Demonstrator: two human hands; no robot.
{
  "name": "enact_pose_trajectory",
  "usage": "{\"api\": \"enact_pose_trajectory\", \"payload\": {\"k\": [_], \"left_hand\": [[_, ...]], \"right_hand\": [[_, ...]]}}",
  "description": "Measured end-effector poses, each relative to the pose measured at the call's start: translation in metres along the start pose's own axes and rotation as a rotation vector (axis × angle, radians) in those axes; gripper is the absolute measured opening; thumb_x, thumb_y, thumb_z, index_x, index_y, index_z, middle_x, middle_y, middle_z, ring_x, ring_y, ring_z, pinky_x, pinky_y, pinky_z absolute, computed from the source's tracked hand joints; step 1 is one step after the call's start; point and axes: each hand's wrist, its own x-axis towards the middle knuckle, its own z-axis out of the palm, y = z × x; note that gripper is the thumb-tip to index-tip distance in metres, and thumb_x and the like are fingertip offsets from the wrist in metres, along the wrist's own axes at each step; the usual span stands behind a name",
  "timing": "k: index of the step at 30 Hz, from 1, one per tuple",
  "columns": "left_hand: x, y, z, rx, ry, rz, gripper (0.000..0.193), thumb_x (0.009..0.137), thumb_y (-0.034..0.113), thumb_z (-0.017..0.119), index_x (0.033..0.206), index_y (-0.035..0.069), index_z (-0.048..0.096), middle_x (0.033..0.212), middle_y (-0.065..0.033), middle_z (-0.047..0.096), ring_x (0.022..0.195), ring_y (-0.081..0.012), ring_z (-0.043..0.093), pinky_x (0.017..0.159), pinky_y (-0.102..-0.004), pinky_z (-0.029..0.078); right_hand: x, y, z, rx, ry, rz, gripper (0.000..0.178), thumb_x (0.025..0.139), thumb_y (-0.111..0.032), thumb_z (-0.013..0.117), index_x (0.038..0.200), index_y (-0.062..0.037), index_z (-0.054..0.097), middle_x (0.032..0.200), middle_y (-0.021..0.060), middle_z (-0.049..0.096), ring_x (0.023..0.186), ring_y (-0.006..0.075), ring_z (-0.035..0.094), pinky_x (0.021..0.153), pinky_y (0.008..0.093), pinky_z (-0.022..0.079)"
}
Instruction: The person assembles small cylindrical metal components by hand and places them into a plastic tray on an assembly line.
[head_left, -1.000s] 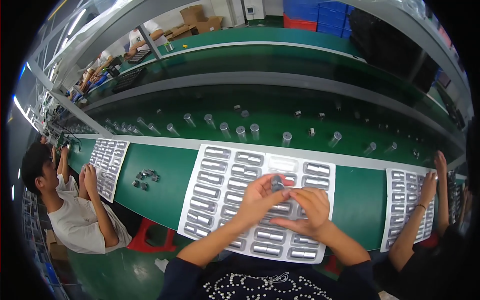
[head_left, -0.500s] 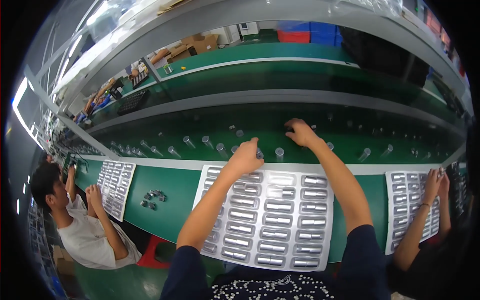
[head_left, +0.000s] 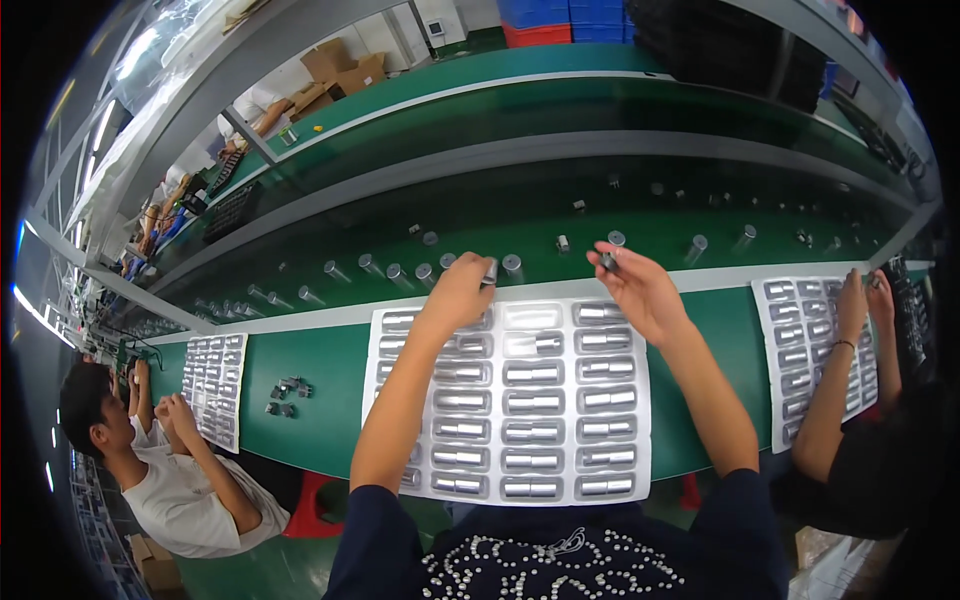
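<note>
My left hand (head_left: 460,292) is closed around a shiny metal cylinder (head_left: 489,272), held just above the far edge of the tray. To the right, my right hand (head_left: 645,295) pinches a small dark metal part (head_left: 608,262) between thumb and fingertips, the other fingers loosely curled. Below both hands lies a white plastic tray (head_left: 643,440) with rows of pockets, most holding a silver cylindrical piece. One far middle pocket (head_left: 532,316) has no piece in it; the pocket nearer me holds a short piece (head_left: 548,344) at its right end.
Beyond a pale rail, several metal cylinders (head_left: 397,274) and small parts (head_left: 562,243) stand on the dark green surface. Dark small parts (head_left: 290,388) lie in a group left of my tray. A person (head_left: 180,460) sits at left; another person's hands (head_left: 852,305) work at right over another tray (head_left: 785,350).
My right hand has drawn back from the dark green surface with a small part in its fingertips. The left hand has lifted slightly with the cylinder. The view has shifted.
</note>
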Motion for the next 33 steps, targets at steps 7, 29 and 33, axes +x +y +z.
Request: {"api": "enact_pose_trajectory", "payload": {"k": [7,29,33], "left_hand": [[0.024,-0.013,0.02,0.091,0.117,0.006,0.032,0.078,0.01,0.068,0.109,0.001,0.066,0.103,-0.0217,0.064,0.086,-0.0369,0.064,0.079,-0.0445,0.051],[0.009,-0.038,0.016,-0.102,0.231,-0.197,0.039,0.065,0.007,0.081,0.097,0.002,0.06,0.084,-0.0141,0.067,0.074,-0.0264,0.067,0.069,-0.0356,0.052],[0.009,-0.038,0.015,-0.144,0.251,-0.141,0.046,0.067,0.009,0.08,0.108,0.004,0.061,0.087,-0.0135,0.068,0.075,-0.0239,0.065,0.069,-0.0342,0.051]], "right_hand": [[-0.03,0.012,-0.006,-0.213,0.003,-0.064,0.028,0.095,-0.007,0.058,0.121,0.0036,0.06,0.109,0.0102,0.065,0.096,0.0145,0.06,0.088,0.0272,0.05],[-0.026,0.02,-0.017,-0.02,0.128,-0.108,0.026,0.097,-0.013,0.057,0.118,0.0033,0.058,0.102,0.0111,0.064,0.094,0.0194,0.064,0.082,0.0278,0.053],[-0.026,0.022,-0.017,-0.021,0.118,-0.099,0.024,0.096,-0.012,0.059,0.115,0.0022,0.06,0.102,0.01,0.065,0.094,0.0185,0.064,0.082,0.0275,0.053]]}}
